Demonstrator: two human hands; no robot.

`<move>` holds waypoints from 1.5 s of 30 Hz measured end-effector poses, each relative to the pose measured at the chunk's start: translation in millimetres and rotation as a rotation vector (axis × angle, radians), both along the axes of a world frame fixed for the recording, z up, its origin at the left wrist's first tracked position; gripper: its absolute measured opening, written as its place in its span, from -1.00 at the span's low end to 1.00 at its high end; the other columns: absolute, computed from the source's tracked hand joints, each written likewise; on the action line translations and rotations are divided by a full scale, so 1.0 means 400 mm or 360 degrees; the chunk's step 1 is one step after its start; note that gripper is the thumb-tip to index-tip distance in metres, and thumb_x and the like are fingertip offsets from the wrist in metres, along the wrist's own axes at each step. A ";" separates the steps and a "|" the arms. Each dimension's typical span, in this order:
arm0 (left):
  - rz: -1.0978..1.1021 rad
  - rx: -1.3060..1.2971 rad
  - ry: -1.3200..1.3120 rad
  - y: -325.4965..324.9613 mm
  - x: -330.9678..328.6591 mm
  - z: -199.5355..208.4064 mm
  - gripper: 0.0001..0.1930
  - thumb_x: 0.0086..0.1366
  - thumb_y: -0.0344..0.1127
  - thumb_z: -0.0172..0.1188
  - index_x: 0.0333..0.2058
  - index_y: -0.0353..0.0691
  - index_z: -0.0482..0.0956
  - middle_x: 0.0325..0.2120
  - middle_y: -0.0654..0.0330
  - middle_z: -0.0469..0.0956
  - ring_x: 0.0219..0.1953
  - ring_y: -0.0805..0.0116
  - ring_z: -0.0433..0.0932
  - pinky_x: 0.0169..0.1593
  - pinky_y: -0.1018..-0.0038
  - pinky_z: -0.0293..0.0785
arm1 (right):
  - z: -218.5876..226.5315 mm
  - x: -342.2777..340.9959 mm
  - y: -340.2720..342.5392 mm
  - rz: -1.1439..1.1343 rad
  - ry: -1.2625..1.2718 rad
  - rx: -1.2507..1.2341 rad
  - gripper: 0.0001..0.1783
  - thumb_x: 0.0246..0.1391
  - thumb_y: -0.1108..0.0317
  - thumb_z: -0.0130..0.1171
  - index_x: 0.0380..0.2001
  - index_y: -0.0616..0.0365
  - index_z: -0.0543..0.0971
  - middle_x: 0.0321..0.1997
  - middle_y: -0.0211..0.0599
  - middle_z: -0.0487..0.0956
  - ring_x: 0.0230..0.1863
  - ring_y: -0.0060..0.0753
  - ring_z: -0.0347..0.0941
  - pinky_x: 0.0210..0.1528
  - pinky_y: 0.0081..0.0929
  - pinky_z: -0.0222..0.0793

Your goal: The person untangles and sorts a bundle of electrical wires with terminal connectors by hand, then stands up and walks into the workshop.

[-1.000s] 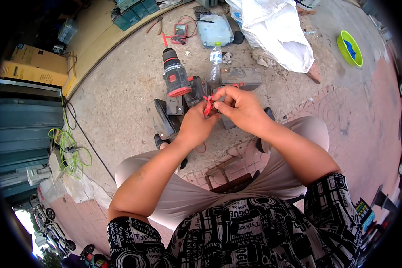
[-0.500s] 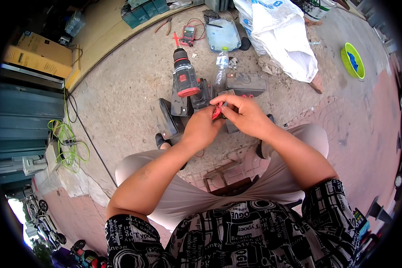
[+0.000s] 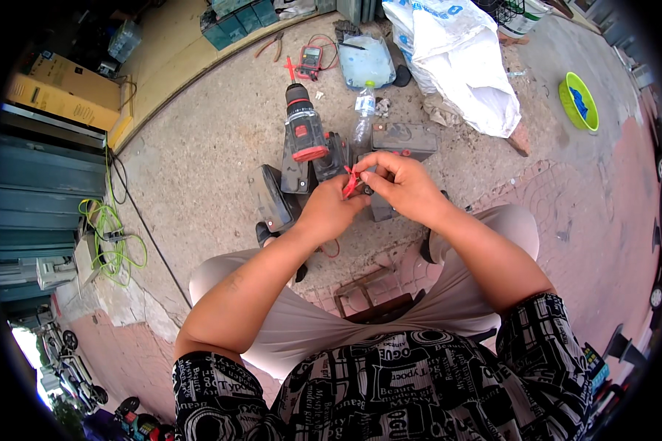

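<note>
I have room leftward over concrete (image 3: 198,147); dark blocks (image 3: 276,198) crowd close ahead. Left hand (image 3: 327,209) and right hand (image 3: 404,187) pinch red piece (image 3: 350,185) between them, long axis roughly away from body.

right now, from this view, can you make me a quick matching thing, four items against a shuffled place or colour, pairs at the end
1. power drill
2. plastic bottle
3. basin
4. small red item

A. at the fingers of the left hand and right hand
B. black with red parts
C. clear, yellow-green cap
D. far right, blue item inside

Pairs: 1-B, 2-C, 3-D, 4-A
</note>
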State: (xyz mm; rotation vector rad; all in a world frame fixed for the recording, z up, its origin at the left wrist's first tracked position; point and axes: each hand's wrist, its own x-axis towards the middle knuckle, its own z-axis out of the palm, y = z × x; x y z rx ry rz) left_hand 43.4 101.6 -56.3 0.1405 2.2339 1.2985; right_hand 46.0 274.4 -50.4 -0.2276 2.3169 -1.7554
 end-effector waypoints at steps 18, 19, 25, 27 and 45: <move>0.0311 0.0269 -0.0305 -0.007 -0.001 0.051 -0.78 0.13 -0.32 0.27 -0.32 -0.27 0.45 -0.53 0.32 0.45 -0.61 0.58 0.36 -0.52 0.60 0.26 | -0.037 -0.058 0.065 -0.0746 -0.0050 -0.0333 -0.82 0.09 0.42 0.11 -0.21 0.18 0.48 -0.58 -0.53 0.39 -0.55 -0.72 0.26 -0.49 -0.66 0.21; 0.0305 0.0259 -0.0303 -0.007 0.000 0.051 -0.78 0.13 -0.32 0.28 -0.32 -0.27 0.45 -0.53 0.32 0.45 -0.61 0.58 0.36 -0.51 0.61 0.26 | -0.041 -0.061 0.067 -0.0745 -0.0037 -0.0336 -0.82 0.09 0.42 0.11 -0.21 0.18 0.48 -0.58 -0.53 0.39 -0.55 -0.72 0.26 -0.49 -0.66 0.21; 0.0265 0.0385 -0.0306 -0.013 -0.008 0.039 -0.79 0.16 -0.34 0.25 -0.29 -0.28 0.45 -0.51 0.31 0.47 -0.59 0.57 0.37 -0.49 0.61 0.29 | -0.053 -0.080 0.051 -0.0594 -0.0151 -0.0178 -0.76 0.10 0.34 0.12 -0.19 0.20 0.49 -0.44 -0.47 0.49 -0.44 -0.67 0.31 -0.38 -0.64 0.26; 0.0267 0.0372 -0.0273 -0.024 -0.010 0.048 -0.79 0.16 -0.34 0.25 -0.29 -0.28 0.45 -0.51 0.31 0.47 -0.59 0.57 0.38 -0.48 0.61 0.30 | -0.029 -0.095 0.035 -0.0472 -0.0220 -0.0243 -0.79 0.10 0.33 0.13 -0.23 0.21 0.51 -0.42 -0.46 0.51 -0.44 -0.67 0.32 -0.38 -0.66 0.26; 0.0188 0.0659 -0.0297 -0.030 0.034 0.003 -0.78 0.20 -0.27 0.22 -0.24 -0.26 0.51 -0.40 0.29 0.56 -0.56 0.58 0.41 -0.48 0.60 0.34 | 0.031 -0.030 -0.046 0.0057 0.0071 -0.0302 -0.83 0.05 0.38 0.21 -0.33 0.25 0.54 -0.44 -0.44 0.55 -0.45 -0.69 0.39 -0.40 -0.65 0.33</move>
